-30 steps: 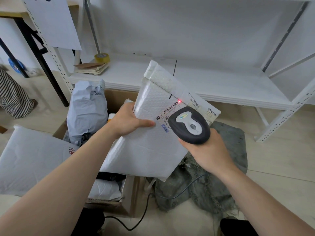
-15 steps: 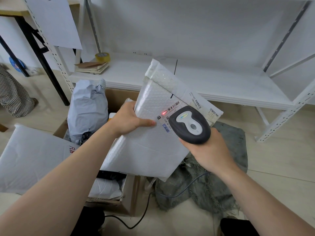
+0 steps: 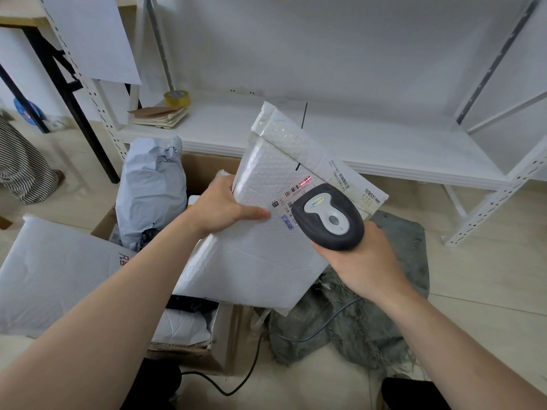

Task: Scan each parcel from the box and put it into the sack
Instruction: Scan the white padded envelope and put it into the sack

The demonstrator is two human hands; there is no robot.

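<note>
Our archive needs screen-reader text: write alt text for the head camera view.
A person's left hand grips a white bubble mailer while the right hand aims a handheld scanner at its label, a red scan line across the barcode. Below are an open cardboard box of parcels and a grey-green sack on the floor.

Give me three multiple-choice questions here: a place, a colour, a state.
1. Where does the yellow roll of tape lie? A on the white metal shelf; B on a chair; C on a windowsill.
2. What colour light does the dark grey handheld scanner cast on the white padded parcel? A green; B red; C blue.
3. What is the left hand doing? A hanging idle; B gripping the parcel; C waving.
Answers: A, it sits on the shelf's left end; B, a red line crosses the barcode; B, its thumb clamps the parcel's edge.
</note>
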